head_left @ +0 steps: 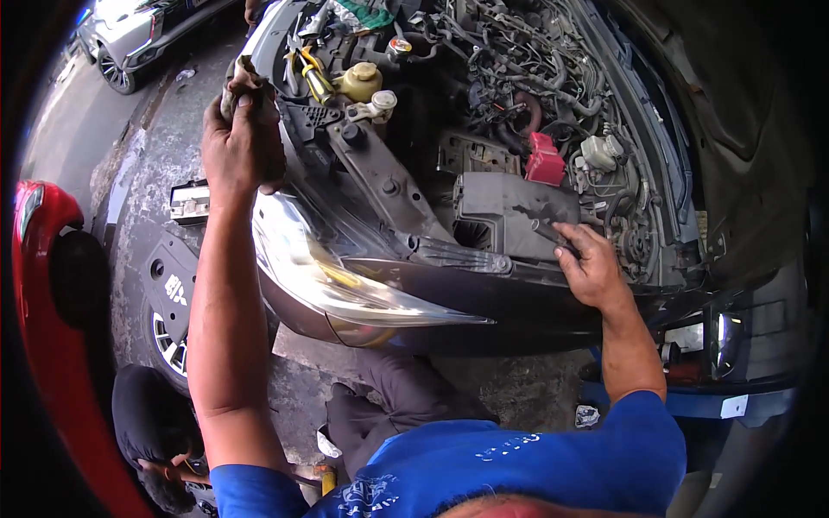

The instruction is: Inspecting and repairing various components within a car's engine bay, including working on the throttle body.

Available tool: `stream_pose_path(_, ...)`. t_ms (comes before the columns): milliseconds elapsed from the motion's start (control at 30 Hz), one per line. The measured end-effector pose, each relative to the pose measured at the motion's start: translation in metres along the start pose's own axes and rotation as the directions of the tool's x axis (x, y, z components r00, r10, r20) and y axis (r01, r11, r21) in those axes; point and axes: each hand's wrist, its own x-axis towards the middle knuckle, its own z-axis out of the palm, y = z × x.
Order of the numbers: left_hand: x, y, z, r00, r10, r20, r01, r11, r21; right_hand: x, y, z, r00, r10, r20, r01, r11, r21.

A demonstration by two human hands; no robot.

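Note:
My left hand [235, 147] is raised over the front left corner of an open engine bay, its fingers closed round a crumpled, dirty rag [245, 79]. My right hand [594, 269] reaches over the fender on the near side. Between its thumb and fingers is a short dark cylindrical piece [544, 230]. That piece is tilted just above or against a grey plastic box cover [505, 200] with dark wet-looking marks; whether they touch I cannot tell. A red terminal cover [544, 161] stands just beyond the box.
A yellow-handled screwdriver [316, 79] and pliers lie beside a yellowish reservoir [361, 82]. The headlight [328, 276] lies between my arms. Someone crouches [154, 423] at lower left near a wheel [166, 341]. A red car [52, 345] stands at far left.

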Motion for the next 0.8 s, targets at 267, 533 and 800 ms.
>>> stream_pose_path(267,0.126,0.017,0.103,0.965,0.171,0.199,-0.253,0.810,0.529,0.014,0.010,-0.005,0.992,0.095,0.081,-0.100,0.993,0.063)
stream_pose_path(533,-0.009,0.059,0.177,0.427,0.383,0.819,-0.538,0.836,-0.111,0.042,-0.003,0.008,0.834,0.540,0.112,-0.505,0.668,0.547)
stream_pose_path(800,-0.059,0.064,0.219,0.204,0.110,0.973,-0.387,0.922,-0.023,0.124,-0.026,0.018,0.848,0.443,0.292,-0.492,0.450,0.745)
